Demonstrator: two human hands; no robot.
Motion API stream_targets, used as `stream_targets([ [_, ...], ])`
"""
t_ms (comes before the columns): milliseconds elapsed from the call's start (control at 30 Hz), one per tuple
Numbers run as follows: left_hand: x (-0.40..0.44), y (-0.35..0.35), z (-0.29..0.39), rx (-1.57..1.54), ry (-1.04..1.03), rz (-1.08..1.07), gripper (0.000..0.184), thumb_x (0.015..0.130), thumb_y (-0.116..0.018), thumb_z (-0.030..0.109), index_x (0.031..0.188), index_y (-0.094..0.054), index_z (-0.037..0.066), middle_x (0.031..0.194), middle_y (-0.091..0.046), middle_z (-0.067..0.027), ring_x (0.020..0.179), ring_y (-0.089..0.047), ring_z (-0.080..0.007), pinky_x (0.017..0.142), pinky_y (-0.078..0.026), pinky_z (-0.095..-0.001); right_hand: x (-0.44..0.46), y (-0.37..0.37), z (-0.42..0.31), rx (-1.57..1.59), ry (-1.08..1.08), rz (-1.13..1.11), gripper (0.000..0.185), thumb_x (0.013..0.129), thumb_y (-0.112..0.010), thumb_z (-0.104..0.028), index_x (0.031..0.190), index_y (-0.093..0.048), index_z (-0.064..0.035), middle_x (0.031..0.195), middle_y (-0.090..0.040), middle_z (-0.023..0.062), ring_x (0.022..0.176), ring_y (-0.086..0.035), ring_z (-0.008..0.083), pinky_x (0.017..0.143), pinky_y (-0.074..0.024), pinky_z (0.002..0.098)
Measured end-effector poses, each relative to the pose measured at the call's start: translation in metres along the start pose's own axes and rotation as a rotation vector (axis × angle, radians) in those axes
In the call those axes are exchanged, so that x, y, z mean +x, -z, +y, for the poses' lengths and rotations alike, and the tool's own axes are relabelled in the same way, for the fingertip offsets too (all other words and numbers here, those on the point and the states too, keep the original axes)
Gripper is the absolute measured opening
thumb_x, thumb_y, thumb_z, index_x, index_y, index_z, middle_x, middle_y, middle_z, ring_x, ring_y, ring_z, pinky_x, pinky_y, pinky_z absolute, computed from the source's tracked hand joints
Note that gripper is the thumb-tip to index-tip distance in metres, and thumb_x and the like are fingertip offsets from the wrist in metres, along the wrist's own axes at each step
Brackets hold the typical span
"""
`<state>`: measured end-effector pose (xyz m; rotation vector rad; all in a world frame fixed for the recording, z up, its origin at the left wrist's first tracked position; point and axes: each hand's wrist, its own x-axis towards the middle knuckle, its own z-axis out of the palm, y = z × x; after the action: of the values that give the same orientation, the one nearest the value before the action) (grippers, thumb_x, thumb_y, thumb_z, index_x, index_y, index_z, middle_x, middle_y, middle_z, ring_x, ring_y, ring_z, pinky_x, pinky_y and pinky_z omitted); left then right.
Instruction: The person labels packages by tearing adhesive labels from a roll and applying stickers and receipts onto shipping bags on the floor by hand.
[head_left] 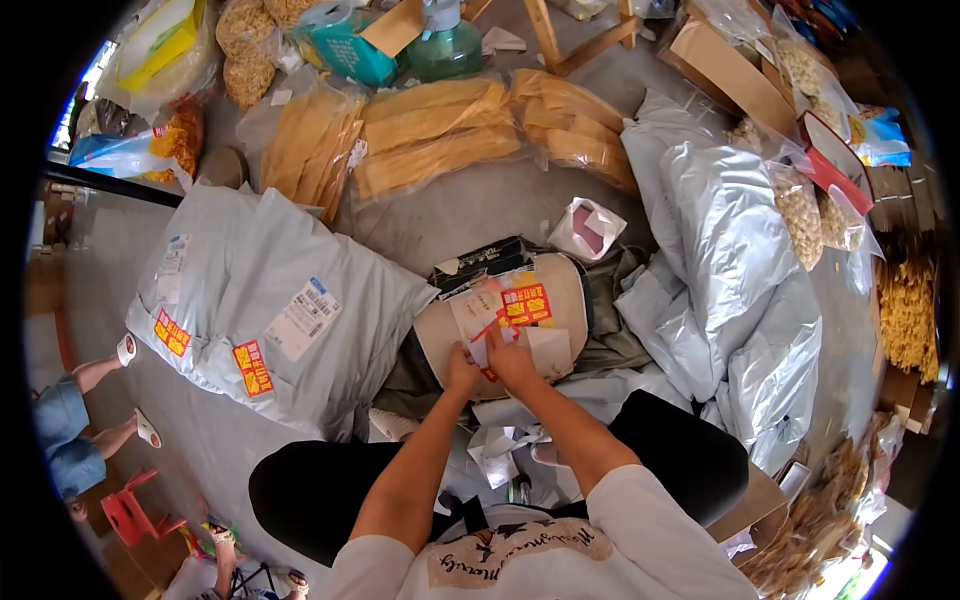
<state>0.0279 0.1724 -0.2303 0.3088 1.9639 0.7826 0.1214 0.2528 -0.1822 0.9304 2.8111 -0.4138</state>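
In the middle of the view, a beige padded stool top [437, 335] stands between my knees. On it lies a red and yellow printed sticker [526, 302] beside white backing paper [550, 350]. My right hand [510, 360] is closed on another red sticker [480, 345], which is partly covered by the fingers. Close beside it, my left hand [462, 368] is closed at the sticker's left edge; what its fingertips hold is hidden. A dark printed box [483, 262] sits at the stool's far edge.
Large grey parcel bags [340, 250] with labels lie at left, and more grey bags [715, 230] at right. Flat packs of yellow sheets [435, 135] lie ahead. A white-wrapped roll [587, 229] stands behind the stool. Other people's legs [95, 375] and a red stool [135, 515] are at left.
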Motion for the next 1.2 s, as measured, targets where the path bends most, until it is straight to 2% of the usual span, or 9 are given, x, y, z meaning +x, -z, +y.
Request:
stream_targets([
  [100,-0.003,0.003,-0.01,-0.131,-0.001,-0.067,0.069,0.067,-0.058,-0.007,0.129,-0.028,0.001,0.101,-0.052,-0.0145,0.082,-0.055,-0.0198,0.066,-0.048,-0.0291,0.002,-0.006,0.006,-0.078,0.109,0.038,0.022,0.07,-0.053,-0.007,0.089,-0.058,0.0037,0.104,-0.053,0.0225,0.059,-0.06,0.0262,0.051,-0.0497,0.0352],
  [233,-0.009,0.018,-0.001,-0.304,0.102,-0.193,0.061,0.072,-0.057,-0.004,0.127,-0.033,0.003,0.103,-0.053,-0.0116,0.085,-0.054,-0.0178,0.07,-0.046,-0.0262,0.013,-0.002,0.024,0.108,0.12,-0.233,0.02,0.073,-0.05,-0.009,0.088,-0.059,0.0006,0.107,-0.053,0.0195,0.059,-0.06,0.026,0.062,-0.0493,0.0389],
  [433,-0.029,0.019,0.061,-0.701,-0.343,-0.035,0.032,0.082,-0.055,0.012,0.113,-0.049,0.004,0.092,-0.058,-0.0039,0.076,-0.055,-0.0101,0.061,-0.044,-0.022,0.021,0.064,0.027,0.774,-0.195,0.222,0.012,0.074,-0.06,-0.014,0.079,-0.064,-0.004,0.068,-0.061,0.0116,0.054,-0.057,0.0233,0.052,-0.0443,0.0335],
  [500,-0.04,0.032,0.086,-0.691,-0.264,-0.087,0.024,0.083,-0.055,0.012,0.104,-0.053,0.003,0.087,-0.059,-0.0036,0.071,-0.055,-0.008,0.06,-0.044,-0.0204,0.019,0.072,0.031,0.967,-0.19,0.171,0.015,0.074,-0.064,-0.016,0.082,-0.064,-0.0032,0.062,-0.059,0.009,0.052,-0.054,0.0153,0.05,-0.0414,0.0294],
  [633,-0.083,0.052,0.133,-0.597,-0.287,-0.122,0.011,0.084,-0.054,0.013,0.085,-0.058,0.003,0.073,-0.06,-0.0001,0.057,-0.053,-0.0028,0.051,-0.041,-0.0164,-0.004,0.13,0.024,0.954,-0.145,0.2,0.02,0.07,-0.067,-0.017,0.073,-0.061,0.0017,0.064,-0.059,0.0137,0.055,-0.056,0.0223,0.054,-0.043,0.0304],
  [700,-0.105,0.06,0.144,-0.576,-0.366,-0.202,0.015,0.085,-0.053,0.015,0.091,-0.056,0.002,0.08,-0.061,-0.0016,0.064,-0.055,-0.0057,0.057,-0.044,-0.0187,-0.022,0.144,0.022,1.1,-0.33,0.3,0.019,0.07,-0.067,-0.015,0.073,-0.061,0.0029,0.061,-0.059,0.0079,0.053,-0.053,0.0142,0.052,-0.042,0.0272],
  [800,-0.145,0.061,0.163,-0.751,-0.389,-0.363,0.022,0.086,-0.049,0.016,0.101,-0.053,0.0,0.092,-0.059,-0.006,0.076,-0.058,-0.011,0.068,-0.047,-0.0233,-0.055,0.175,0.018,1.215,-0.205,0.242,0.016,0.07,-0.066,-0.012,0.073,-0.061,0.0034,0.061,-0.059,0.0046,0.054,-0.052,0.0102,0.052,-0.0416,0.0256],
  [1033,-0.212,0.064,0.174,-1.206,-0.212,-0.595,0.028,0.09,-0.04,0.011,0.115,-0.044,-0.001,0.105,-0.056,-0.0135,0.093,-0.057,-0.0207,0.083,-0.046,-0.0321,-0.125,0.239,0.002,1.005,-0.208,0.311,0.018,0.073,-0.061,-0.011,0.079,-0.059,0.0056,0.062,-0.059,0.0115,0.056,-0.055,0.0141,0.055,-0.0426,0.0279],
  [1200,-0.236,0.088,0.181,-0.745,-0.411,-0.467,0.023,0.09,-0.038,0.009,0.11,-0.047,0.001,0.092,-0.059,-0.0128,0.079,-0.061,-0.0197,0.072,-0.05,-0.0292,-0.15,0.27,0.007,0.931,-0.173,0.335,0.018,0.073,-0.06,-0.012,0.081,-0.06,0.0045,0.065,-0.06,0.015,0.057,-0.058,0.0159,0.056,-0.0436,0.0278],
])
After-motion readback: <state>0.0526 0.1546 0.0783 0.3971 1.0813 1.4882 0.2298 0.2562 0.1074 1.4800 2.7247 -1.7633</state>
